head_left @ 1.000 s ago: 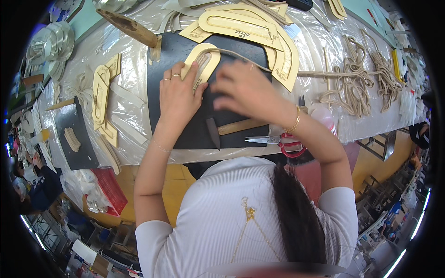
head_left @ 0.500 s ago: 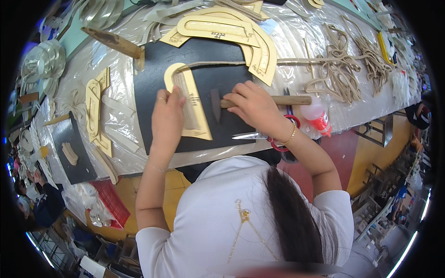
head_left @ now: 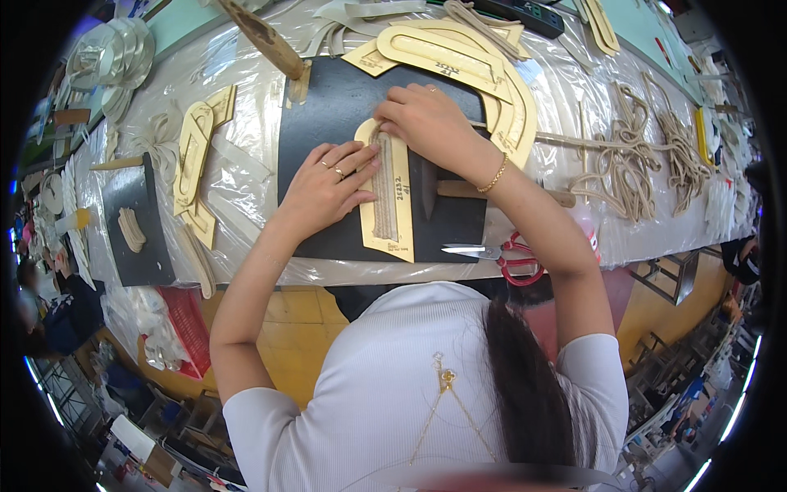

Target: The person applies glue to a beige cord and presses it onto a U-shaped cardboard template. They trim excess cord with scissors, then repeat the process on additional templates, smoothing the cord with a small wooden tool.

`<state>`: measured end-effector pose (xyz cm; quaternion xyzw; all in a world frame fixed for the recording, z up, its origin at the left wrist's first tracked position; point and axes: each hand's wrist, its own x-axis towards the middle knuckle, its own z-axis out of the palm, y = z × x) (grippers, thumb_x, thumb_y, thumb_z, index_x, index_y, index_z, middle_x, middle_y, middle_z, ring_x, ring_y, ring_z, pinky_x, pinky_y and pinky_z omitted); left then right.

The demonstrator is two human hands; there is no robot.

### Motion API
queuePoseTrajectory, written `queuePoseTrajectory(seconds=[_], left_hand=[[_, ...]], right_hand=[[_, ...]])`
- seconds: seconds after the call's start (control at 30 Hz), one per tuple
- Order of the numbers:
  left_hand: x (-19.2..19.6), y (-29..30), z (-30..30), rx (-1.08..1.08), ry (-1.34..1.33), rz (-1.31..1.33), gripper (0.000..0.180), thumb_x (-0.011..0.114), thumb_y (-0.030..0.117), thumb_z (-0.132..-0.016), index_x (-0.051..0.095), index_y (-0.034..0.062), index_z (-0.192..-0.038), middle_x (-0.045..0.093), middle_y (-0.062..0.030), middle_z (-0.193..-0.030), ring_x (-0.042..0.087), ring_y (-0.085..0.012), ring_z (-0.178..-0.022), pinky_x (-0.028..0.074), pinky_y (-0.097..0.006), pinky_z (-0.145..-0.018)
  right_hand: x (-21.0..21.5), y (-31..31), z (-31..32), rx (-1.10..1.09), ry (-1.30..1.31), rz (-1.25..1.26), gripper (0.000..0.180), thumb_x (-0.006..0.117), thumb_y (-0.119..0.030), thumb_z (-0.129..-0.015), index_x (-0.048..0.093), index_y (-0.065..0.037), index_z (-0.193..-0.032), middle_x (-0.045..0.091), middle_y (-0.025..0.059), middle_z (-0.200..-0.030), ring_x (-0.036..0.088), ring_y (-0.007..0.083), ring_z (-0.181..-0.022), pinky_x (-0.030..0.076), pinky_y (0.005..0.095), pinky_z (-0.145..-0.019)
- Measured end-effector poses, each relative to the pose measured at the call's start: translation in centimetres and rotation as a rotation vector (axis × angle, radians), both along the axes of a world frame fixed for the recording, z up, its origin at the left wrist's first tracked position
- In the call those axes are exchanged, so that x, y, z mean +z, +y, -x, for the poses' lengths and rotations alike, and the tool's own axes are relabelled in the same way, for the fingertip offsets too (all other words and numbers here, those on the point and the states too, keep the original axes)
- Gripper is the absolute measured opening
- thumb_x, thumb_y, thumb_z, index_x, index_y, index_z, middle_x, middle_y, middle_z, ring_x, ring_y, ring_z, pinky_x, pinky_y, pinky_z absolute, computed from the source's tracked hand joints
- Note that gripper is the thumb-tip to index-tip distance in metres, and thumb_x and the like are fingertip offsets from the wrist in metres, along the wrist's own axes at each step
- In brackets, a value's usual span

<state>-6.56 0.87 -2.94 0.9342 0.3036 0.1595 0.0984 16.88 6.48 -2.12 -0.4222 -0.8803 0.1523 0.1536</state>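
Observation:
A pale yellow template (head_left: 402,217) lies on the black board (head_left: 328,107), with a beige cord (head_left: 382,215) set in rows along its slot. My left hand (head_left: 332,180) rests over the template's left edge, fingers spread and fingertips on the cord. At the template's rounded far end, my right hand (head_left: 428,123) pinches the cord with closed fingers, partly hiding it. Under my right forearm lies a hammer (head_left: 467,191), its head on the board. Red-handled scissors (head_left: 520,261) lie open near the table's front edge.
More yellow templates (head_left: 443,53) curve along the board's far side, and a stack (head_left: 193,156) sits to the left. A pointed wooden stick (head_left: 275,45) stands at the board's far-left corner. Tangled cord (head_left: 623,160) spreads at the right. A red crate (head_left: 187,324) stands below the table.
My right hand has let go of the hammer and moved left to the cord at the template's far end. My left hand now lies flatter across the template, which has turned more upright.

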Motion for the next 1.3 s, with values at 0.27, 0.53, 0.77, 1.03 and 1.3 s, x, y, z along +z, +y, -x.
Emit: queuePoseTrajectory(seconds=[0.27, 0.53, 0.77, 1.03, 1.3], left_hand=[[-1.3, -2.4, 0.8, 0.119, -0.034, -0.022, 0.046, 0.076, 0.037, -0.083, 0.069, 0.0117, -0.120, 0.060, -0.0030, -0.141, 0.052, -0.0241, -0.134, 0.040, -0.045, -0.109], [-1.5, -2.9, 0.9, 0.158, -0.004, 0.061, 0.051, 0.077, 0.039, -0.082, 0.066, 0.0133, -0.125, 0.056, -0.0022, -0.146, 0.049, -0.0244, -0.137, 0.037, -0.045, -0.113], [-1.5, -2.7, 0.8, 0.169, -0.023, 0.082, 0.049, 0.074, 0.041, -0.085, 0.065, 0.0134, -0.125, 0.056, -0.0031, -0.145, 0.048, -0.0230, -0.137, 0.039, -0.047, -0.110], [-1.4, -2.5, 1.0, 0.197, -0.016, 0.050, 0.056, 0.075, 0.046, -0.082, 0.066, 0.0144, -0.127, 0.056, -0.0026, -0.144, 0.049, -0.0247, -0.135, 0.040, -0.046, -0.109], [-1.8, -2.6, 1.2, 0.194, -0.002, 0.064, 0.060, 0.076, 0.047, -0.081, 0.064, 0.0161, -0.131, 0.055, -0.0029, -0.146, 0.047, -0.0247, -0.139, 0.037, -0.046, -0.112]], right_hand=[[1.0, 2.9, 2.8, 0.199, 0.008, 0.223, 0.008, 0.067, -0.013, -0.088, 0.070, -0.006, -0.089, 0.069, 0.0118, -0.087, 0.068, 0.0339, -0.083, 0.054, 0.0447, -0.072], [1.1, 3.8, 1.6, 0.253, 0.022, 0.390, 0.012, 0.069, -0.013, -0.087, 0.067, -0.004, -0.093, 0.069, 0.0101, -0.088, 0.067, 0.0344, -0.081, 0.052, 0.0445, -0.073], [0.6, 2.7, 0.6, 0.387, 0.015, 0.020, 0.011, 0.066, -0.013, -0.087, 0.068, -0.005, -0.094, 0.061, 0.0082, -0.093, 0.067, 0.0297, -0.082, 0.053, 0.0394, -0.071], [-0.1, 2.2, 0.8, 0.341, 0.068, -0.009, 0.012, 0.070, -0.015, -0.086, 0.068, -0.005, -0.092, 0.061, 0.0079, -0.088, 0.066, 0.0281, -0.077, 0.053, 0.0392, -0.067], [-0.7, 0.5, 0.5, 0.217, 0.161, 0.010, 0.012, 0.071, -0.015, -0.088, 0.067, -0.003, -0.090, 0.059, 0.0085, -0.087, 0.064, 0.0299, -0.075, 0.052, 0.0405, -0.065]])
